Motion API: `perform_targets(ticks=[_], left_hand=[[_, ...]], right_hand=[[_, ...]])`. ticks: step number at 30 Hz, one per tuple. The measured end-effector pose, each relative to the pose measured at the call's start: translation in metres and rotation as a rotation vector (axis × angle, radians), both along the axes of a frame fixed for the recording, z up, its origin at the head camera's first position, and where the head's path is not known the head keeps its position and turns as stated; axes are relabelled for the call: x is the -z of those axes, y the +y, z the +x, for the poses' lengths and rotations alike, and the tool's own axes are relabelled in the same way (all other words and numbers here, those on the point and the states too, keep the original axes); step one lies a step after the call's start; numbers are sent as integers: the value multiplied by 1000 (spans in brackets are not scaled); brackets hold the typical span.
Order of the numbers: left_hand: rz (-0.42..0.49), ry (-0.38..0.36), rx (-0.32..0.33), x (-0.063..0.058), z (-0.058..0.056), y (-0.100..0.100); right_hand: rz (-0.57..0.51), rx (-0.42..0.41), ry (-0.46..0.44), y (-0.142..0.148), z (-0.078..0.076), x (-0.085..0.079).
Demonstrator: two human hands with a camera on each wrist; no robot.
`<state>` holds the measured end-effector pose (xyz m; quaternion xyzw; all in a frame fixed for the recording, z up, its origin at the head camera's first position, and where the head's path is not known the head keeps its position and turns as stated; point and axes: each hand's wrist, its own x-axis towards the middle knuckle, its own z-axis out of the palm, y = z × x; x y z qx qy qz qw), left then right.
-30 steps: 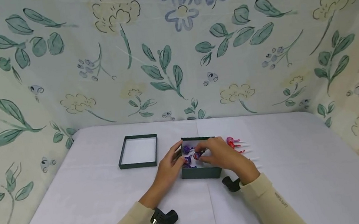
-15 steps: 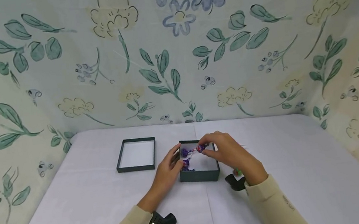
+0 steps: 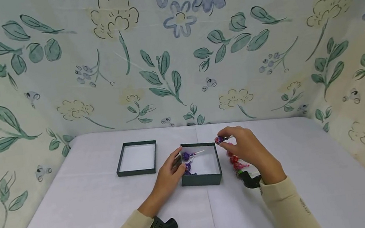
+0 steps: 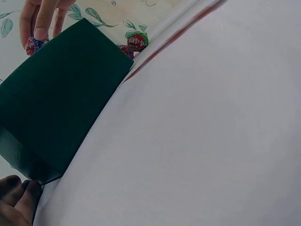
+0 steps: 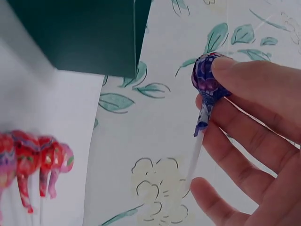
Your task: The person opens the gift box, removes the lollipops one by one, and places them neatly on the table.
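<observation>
A purple-wrapped lollipop (image 5: 207, 82) with a white stick is pinched between the thumb and fingers of my right hand (image 3: 246, 146), raised just right of the dark green box (image 3: 201, 180). My left hand (image 3: 170, 172) grips the box at its left side, with the thumb at the rim. Inside the box, along that side, lie purple lollipops (image 3: 186, 156), partly covered by the thumb. In the left wrist view, only some of the left fingers (image 4: 28, 197) show, at the box's lower corner.
Red and pink lollipops (image 5: 26, 157) lie in a row to the right of the box, partly under my right hand; a green-topped one (image 4: 137, 41) is at the near end. The shallow box lid (image 3: 138, 172) lies to the left on the white-covered table (image 3: 79, 218). Floral cloth (image 3: 145, 31) stands behind.
My right hand has lifted a purple lollipop out of the box and carried it right, past the box's right wall. The left hand has stayed at the box.
</observation>
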<state>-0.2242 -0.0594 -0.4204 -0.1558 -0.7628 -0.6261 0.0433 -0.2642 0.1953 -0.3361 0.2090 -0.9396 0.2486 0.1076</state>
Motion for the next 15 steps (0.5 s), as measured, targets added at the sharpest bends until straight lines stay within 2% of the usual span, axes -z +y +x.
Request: perform_targets(ticks=[8,15], left_hand=[[-17,18,-11,3,-1,3],[-28,18,-12,3,3,2]], right_hand=[[2,85,17,25,-7,2],[8,190,-18,42,-12,14]])
